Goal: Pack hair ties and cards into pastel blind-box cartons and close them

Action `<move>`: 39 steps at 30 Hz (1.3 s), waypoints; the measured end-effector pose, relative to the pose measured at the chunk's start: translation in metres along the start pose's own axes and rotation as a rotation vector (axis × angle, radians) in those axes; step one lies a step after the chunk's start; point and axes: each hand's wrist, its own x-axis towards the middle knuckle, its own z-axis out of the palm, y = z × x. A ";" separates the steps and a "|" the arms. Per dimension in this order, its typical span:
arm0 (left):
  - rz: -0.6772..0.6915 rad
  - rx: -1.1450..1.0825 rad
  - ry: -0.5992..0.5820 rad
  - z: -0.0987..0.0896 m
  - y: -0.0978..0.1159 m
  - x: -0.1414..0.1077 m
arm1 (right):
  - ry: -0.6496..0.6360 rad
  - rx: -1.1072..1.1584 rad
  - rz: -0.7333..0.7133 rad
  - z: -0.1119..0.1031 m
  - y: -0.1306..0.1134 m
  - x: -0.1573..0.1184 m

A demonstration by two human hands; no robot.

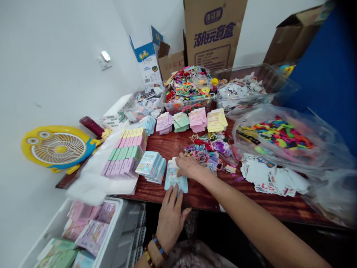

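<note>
A flat, light blue printed packet lies at the table's front edge, with a white flap at its far end. My left hand rests its outstretched fingers on the near edge of this packet. At its far right side, my right hand has curled fingers closed on the packet's edge. Just left stands a stack of light blue boxes. Beyond my right hand lies a pile of colourful hair ties.
Rows of pastel boxes stand on the left, beside a yellow fan. Stacks of flat cards line the middle. Behind are bins of trinkets. White cut-out cards lie right; a foam box stands below left.
</note>
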 end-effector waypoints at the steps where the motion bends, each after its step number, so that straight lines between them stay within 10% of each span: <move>1: 0.001 0.012 0.004 0.002 0.001 -0.001 | 0.000 -0.001 0.000 0.000 -0.001 0.001; 29: -0.006 -0.018 0.084 0.013 0.000 0.013 | -0.096 -0.073 -0.022 -0.027 -0.011 0.012; 39: -0.006 -0.345 0.294 0.023 -0.023 0.016 | 0.148 0.099 -0.018 -0.073 0.026 -0.019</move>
